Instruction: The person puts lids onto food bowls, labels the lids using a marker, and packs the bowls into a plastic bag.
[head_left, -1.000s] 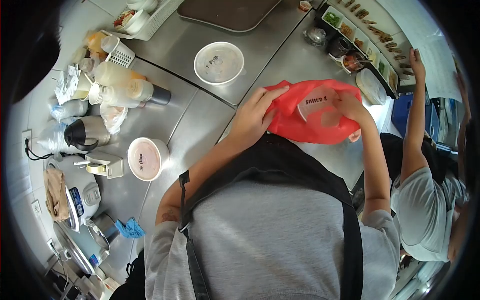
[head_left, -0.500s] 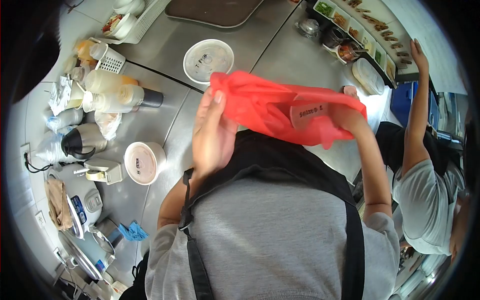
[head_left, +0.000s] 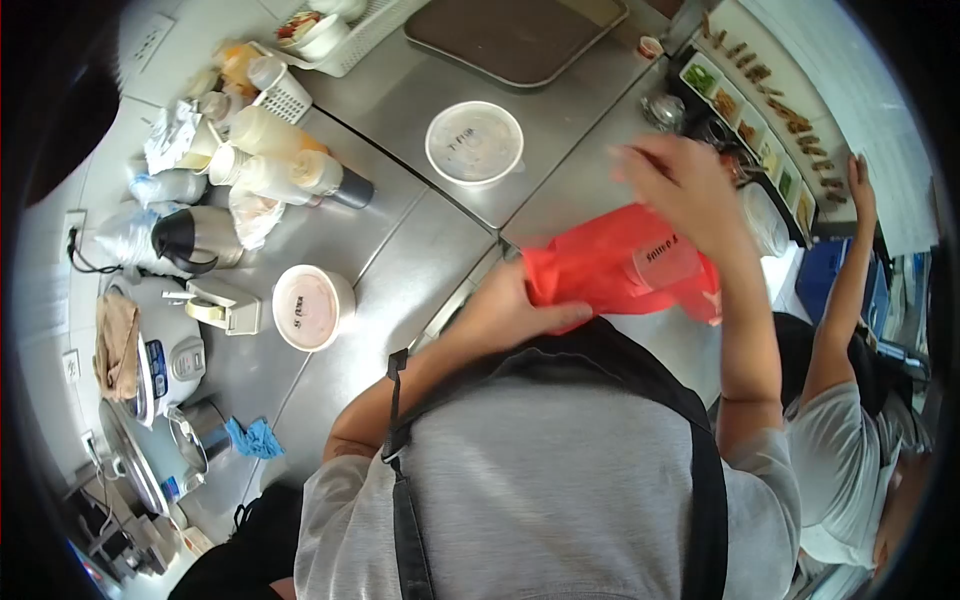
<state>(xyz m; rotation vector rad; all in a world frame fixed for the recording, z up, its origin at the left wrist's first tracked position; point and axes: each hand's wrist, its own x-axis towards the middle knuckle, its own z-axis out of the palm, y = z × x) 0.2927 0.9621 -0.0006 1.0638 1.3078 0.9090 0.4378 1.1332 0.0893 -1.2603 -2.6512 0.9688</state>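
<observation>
A red plastic bag [head_left: 590, 262] is spread in front of my apron, with a small clear-lidded container [head_left: 665, 264] inside it, black writing on its lid. My left hand [head_left: 515, 312] grips the bag's left end, thumb along the near edge. Above the bag is my right hand [head_left: 685, 185], bent at the wrist, its fingers loosely apart and slightly blurred; nothing shows in them. Beyond the bag, a round lidded tub [head_left: 474, 143] with handwriting stands on the steel counter. Another lidded tub [head_left: 313, 308] stands to the left.
Squeeze bottles [head_left: 280, 165], a steel jug [head_left: 205, 240] and a white basket [head_left: 285, 97] line the left wall. A brown tray [head_left: 510, 40] lies at the back. Topping containers [head_left: 745, 130] stand at the right, where a co-worker's arm [head_left: 845, 270] reaches up.
My right hand has come out of the bag and risen above it. My left hand has moved right and nearer my body with the bag. The view has shifted.
</observation>
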